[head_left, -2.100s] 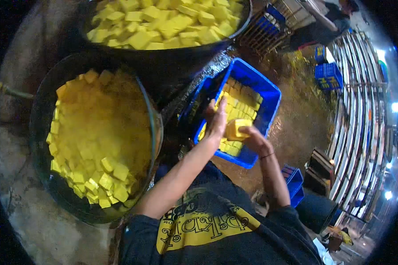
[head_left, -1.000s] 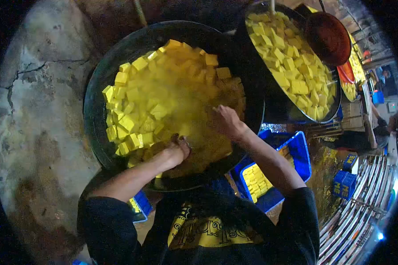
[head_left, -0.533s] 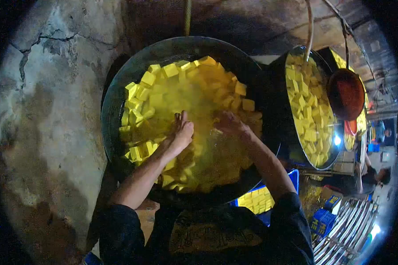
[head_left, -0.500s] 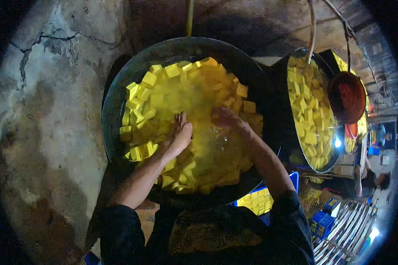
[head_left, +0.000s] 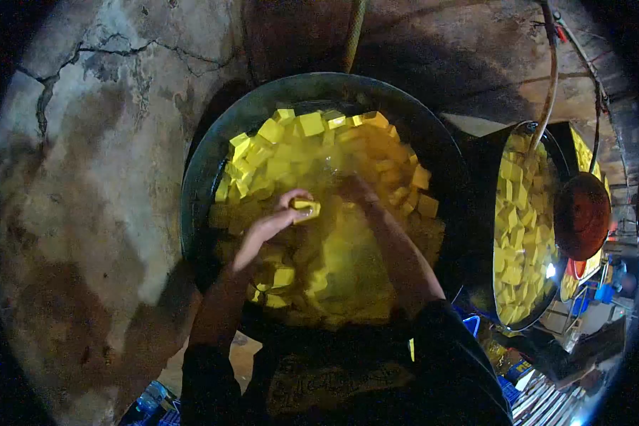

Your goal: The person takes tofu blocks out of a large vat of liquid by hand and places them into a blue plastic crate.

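Over the wide pan (head_left: 200,177), the left hand (head_left: 282,214) has thumb and fingers clamped on a yellow block (head_left: 308,210), seemingly gripped near its edges to keep it clear of the pile. The block sits at the fingertips, on the side facing the right hand (head_left: 358,190). That one reaches low, perhaps because pieces there lie submerged; I can't tell whether its fingers are closed.

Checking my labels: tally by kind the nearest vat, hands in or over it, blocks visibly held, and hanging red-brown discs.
Nearest vat: 1
Hands: 2 (left hand, right hand)
Held yellow block: 1
Red-brown disc: 1
Total: 5
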`<act>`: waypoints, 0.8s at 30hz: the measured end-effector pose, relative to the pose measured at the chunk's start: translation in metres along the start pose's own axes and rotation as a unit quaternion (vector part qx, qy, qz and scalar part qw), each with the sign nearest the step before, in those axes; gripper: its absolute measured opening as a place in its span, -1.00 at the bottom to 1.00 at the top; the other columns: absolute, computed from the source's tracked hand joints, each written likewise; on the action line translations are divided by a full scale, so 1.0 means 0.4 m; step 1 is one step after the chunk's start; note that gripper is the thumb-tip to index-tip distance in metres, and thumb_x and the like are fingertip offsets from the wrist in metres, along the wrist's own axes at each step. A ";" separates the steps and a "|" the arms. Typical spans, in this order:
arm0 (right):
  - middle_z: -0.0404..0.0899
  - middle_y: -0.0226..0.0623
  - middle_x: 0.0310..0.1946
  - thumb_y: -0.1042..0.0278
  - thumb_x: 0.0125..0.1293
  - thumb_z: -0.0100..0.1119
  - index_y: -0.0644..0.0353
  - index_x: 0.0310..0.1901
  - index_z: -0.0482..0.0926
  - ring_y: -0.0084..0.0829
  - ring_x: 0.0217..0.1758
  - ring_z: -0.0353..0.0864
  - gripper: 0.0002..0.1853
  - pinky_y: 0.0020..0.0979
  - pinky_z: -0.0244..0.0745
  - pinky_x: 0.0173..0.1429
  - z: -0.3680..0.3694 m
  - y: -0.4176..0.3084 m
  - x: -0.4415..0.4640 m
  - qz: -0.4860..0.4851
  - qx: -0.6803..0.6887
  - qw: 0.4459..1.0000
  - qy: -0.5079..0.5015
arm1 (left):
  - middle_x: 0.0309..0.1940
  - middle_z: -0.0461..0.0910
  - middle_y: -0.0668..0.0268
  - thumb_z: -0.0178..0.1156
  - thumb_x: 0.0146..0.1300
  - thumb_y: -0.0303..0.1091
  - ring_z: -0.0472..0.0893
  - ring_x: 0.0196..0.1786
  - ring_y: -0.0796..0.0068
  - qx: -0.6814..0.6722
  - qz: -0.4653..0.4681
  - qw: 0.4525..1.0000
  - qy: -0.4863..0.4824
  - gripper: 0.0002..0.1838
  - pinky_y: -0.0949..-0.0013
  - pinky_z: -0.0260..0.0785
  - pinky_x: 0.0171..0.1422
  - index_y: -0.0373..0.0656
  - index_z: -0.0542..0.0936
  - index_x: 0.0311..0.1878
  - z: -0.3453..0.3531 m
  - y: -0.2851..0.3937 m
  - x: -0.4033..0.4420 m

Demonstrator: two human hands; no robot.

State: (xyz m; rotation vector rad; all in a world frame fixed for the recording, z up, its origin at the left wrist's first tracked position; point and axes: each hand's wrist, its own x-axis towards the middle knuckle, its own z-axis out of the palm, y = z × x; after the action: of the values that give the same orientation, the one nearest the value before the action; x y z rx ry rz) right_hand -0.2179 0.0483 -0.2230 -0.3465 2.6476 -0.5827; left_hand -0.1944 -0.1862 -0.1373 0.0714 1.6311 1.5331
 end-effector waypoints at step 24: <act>0.42 -0.07 0.05 0.16 0.30 0.09 0.33 -0.04 0.49 -0.17 0.08 0.41 -0.62 -0.31 0.33 0.12 -0.158 -0.211 -0.278 0.046 0.047 0.959 0.277 | -0.27 0.58 0.25 -0.01 0.24 -0.11 0.58 -0.20 0.37 -0.752 0.057 0.657 -0.021 -0.68 0.25 0.47 -0.03 -0.17 0.53 -0.19 0.331 0.014 0.119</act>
State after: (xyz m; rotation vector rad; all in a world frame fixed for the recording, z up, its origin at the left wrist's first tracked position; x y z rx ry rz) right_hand -0.1341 0.0315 -0.0959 -0.0251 3.1276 -0.8761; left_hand -0.1465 -0.0539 -0.1398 -0.6914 -0.1168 2.4620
